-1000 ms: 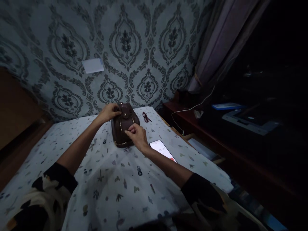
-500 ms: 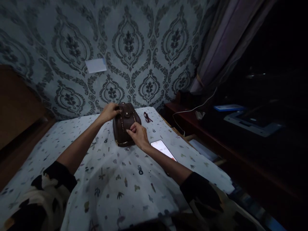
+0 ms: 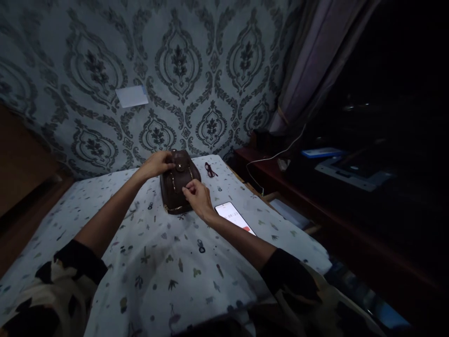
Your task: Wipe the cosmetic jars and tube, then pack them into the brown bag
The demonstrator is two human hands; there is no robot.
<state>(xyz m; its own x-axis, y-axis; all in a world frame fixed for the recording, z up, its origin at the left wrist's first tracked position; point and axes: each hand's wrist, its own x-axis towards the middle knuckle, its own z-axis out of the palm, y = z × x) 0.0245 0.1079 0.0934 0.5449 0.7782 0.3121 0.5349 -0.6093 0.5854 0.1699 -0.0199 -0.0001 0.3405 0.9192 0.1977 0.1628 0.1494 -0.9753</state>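
Observation:
A dark brown handbag (image 3: 180,199) with gold-coloured zips and a small flap with a metal stud lies on a patterned white cloth. At its upper left side, my left hand (image 3: 156,165) grips the bag, with bent fingers over the edge near the flap. My right hand (image 3: 199,197) is closed in a pinch over the lower front of the bag, close to the end of a gold zip line. What sits between those fingertips is too small and dim to make out. Beside my right wrist lies a lit phone (image 3: 229,214), partly covered by the forearm.
Dark red folded glasses (image 3: 210,170) lie right of the bag on the white cloth (image 3: 189,276). Further right, a dark red desk (image 3: 270,168) carries a white cable (image 3: 277,158) and a blue-edged flat object (image 3: 322,153). Patterned wallpaper rises behind, with a white card (image 3: 132,96).
The whole view has shifted slightly, so things appear a little further left. Both hands keep nearly the same places on the bag.

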